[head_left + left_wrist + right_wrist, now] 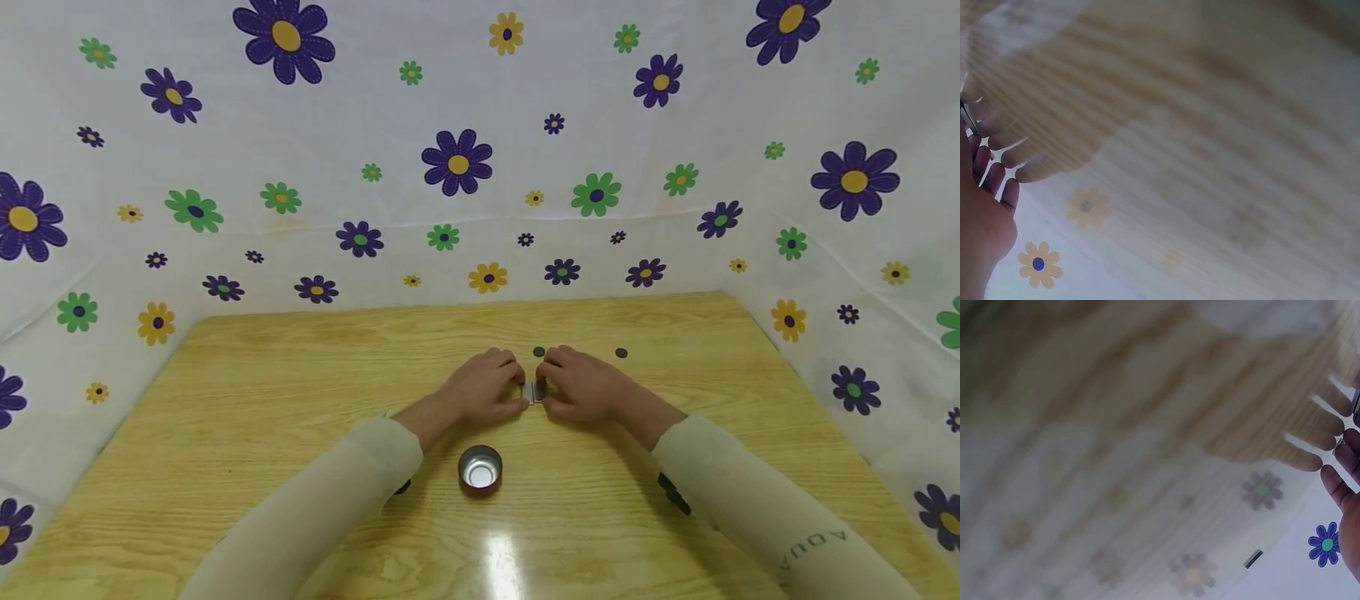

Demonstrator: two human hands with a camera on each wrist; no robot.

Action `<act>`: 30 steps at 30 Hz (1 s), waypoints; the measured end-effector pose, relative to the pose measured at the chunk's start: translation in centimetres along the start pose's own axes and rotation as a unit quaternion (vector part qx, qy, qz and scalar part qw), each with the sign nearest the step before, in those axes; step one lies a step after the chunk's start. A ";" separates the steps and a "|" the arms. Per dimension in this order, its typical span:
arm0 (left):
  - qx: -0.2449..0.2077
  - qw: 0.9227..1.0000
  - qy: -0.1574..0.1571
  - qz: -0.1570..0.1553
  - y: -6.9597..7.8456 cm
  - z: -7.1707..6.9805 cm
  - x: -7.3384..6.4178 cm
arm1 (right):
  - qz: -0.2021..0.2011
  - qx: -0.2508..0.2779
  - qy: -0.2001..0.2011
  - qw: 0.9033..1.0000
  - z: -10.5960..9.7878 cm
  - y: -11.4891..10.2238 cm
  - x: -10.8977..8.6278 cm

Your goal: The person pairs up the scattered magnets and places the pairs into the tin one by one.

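Note:
A small, flat silvery piece with a dark right side (533,392) is between my two hands near the middle of the table. My left hand (483,387) pinches its left edge with fingers and thumb curled. From the other side, my right hand (583,383) pinches the dark part. Most of the piece is hidden behind the fingers. Its metal edge (969,119) shows at the fingertips in the left wrist view. Closer to me stands a small round metal bowl (480,487) with a reddish outside and a shiny inside.
One dark disc (539,352) lies just beyond the hands, and another dark disc (621,353) lies beyond the right hand. The glossy wood-grain table (300,375) meets a white flowered cloth (390,125) at its back and sides.

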State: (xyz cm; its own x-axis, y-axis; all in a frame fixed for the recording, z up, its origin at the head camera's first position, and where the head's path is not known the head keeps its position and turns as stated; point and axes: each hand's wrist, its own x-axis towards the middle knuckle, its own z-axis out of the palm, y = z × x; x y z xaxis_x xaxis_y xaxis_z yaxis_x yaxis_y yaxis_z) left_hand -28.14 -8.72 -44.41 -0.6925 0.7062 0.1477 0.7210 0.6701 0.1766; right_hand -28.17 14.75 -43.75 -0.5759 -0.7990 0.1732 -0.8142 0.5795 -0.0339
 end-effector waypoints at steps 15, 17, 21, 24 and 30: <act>-0.026 0.999 -0.014 -0.022 0.2 0.0 -0.8 | 0.045 0.012 -0.030 0.998 0.3 -1.0 0.2; -0.035 0.999 -0.003 -0.018 0.0 0.0 -1.3 | 0.055 0.019 -0.041 0.997 0.4 -1.2 0.3; -0.046 0.998 0.042 0.000 -0.4 0.0 -2.8 | 0.060 0.019 -0.058 0.996 0.5 -1.5 0.4; -0.044 0.996 0.076 0.017 -0.4 -0.4 -4.0 | 0.061 0.004 -0.048 0.997 0.6 -1.6 0.6; -0.076 0.991 0.087 0.073 -0.2 -1.3 -6.5 | 0.063 -0.010 -0.036 0.997 0.7 -1.5 0.9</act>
State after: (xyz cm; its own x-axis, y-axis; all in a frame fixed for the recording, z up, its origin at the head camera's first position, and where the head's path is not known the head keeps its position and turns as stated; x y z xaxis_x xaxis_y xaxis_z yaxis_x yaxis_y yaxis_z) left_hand -23.80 -13.74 -44.16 -0.5839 0.7346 0.3456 0.8112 0.5113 0.2837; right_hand -27.55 13.05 -44.21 -0.6783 -0.7283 0.0974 -0.7335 0.6790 -0.0311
